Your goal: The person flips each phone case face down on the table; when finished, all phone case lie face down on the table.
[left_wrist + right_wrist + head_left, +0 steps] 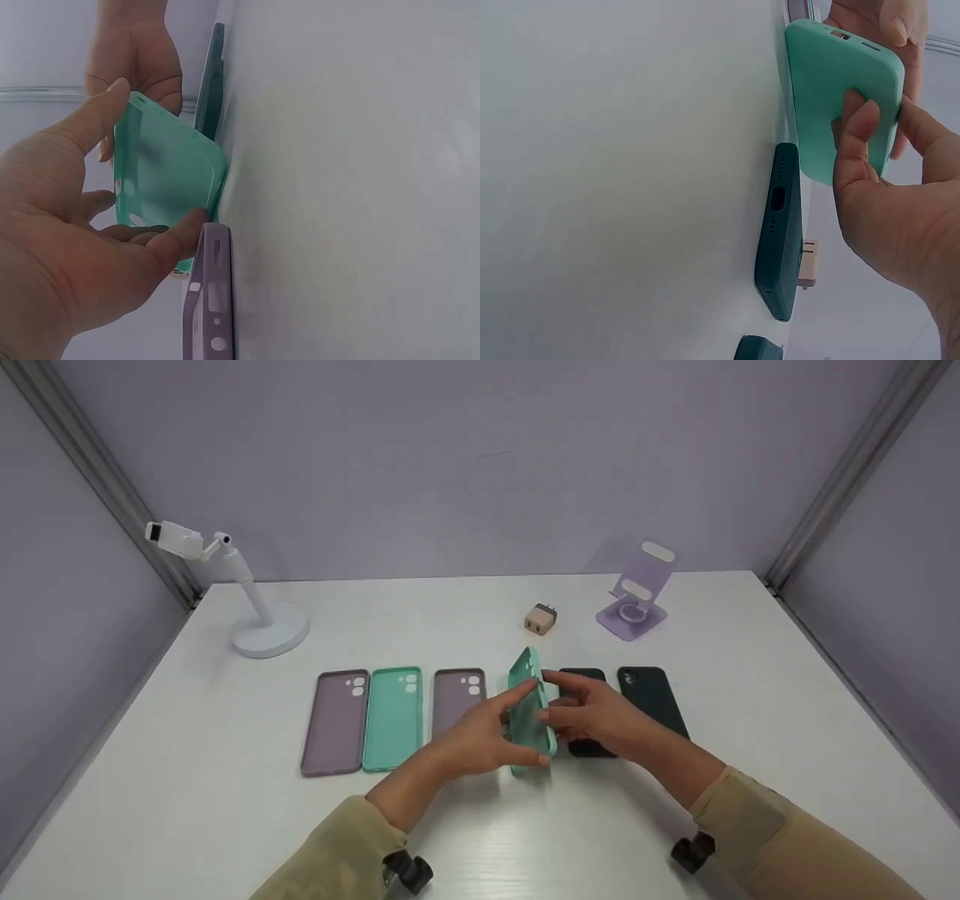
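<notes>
A mint green phone case [531, 720] is tipped up on its long side, its hollow inside facing left. My left hand [480, 739] holds it with the thumb at the near end and the fingers along its edge; the left wrist view shows that thumb on a corner of the case [169, 161]. From the other side my right hand [604, 716] grips the upper edge, its fingertips [862, 120] against the smooth back. Left of it lies a mauve phone case [456, 697], partly behind my left hand. A dark green case [778, 232] lies beneath my right hand.
Farther left lie another mint case [394, 720] and another mauve case [335, 724]. A second dark case [654, 701] lies beside my right forearm. Behind stand a plug charger [540, 619], a purple phone stand [634, 592] and a white stand with a round base [270, 630].
</notes>
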Available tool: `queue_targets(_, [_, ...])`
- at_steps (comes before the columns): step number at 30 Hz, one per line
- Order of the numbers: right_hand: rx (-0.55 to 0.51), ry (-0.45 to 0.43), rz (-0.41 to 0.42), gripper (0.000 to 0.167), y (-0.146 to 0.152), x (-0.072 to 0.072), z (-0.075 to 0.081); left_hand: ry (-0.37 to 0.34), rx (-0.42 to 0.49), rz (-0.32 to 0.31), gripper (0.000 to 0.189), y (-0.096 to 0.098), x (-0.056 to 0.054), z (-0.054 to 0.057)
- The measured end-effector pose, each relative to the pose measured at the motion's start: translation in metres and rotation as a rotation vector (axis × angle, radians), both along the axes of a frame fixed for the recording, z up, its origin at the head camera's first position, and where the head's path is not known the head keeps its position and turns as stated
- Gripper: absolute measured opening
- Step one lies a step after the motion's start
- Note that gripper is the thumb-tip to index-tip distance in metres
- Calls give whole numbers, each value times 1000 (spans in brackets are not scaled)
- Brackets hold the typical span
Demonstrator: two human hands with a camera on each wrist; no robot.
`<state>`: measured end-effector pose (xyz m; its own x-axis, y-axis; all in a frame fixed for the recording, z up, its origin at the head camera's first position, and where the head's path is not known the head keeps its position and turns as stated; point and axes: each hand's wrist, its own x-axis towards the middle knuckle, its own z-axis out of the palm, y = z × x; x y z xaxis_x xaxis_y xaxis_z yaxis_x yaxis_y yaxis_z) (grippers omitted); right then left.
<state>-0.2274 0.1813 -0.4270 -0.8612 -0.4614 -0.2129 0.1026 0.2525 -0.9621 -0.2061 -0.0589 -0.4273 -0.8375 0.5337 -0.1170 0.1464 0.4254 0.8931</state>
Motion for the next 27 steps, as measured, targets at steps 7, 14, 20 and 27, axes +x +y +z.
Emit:
queue_targets(7, [-72,-22,23,75,2,-1,-2,-16,27,-11,105,-4,-1,0])
queue_targets(14, [-98,-47,21,69,2,-3,-4,-128,193,-13,97,-9,-4,0])
queue_targets(20, [-91,-43,13,65,1,-3,-4,-289,363,51,86,-8,-6,-1])
queue_targets(27, [-49,-17,-7,67,-4,-3,-4,-353,462,103,85,-3,-8,-3])
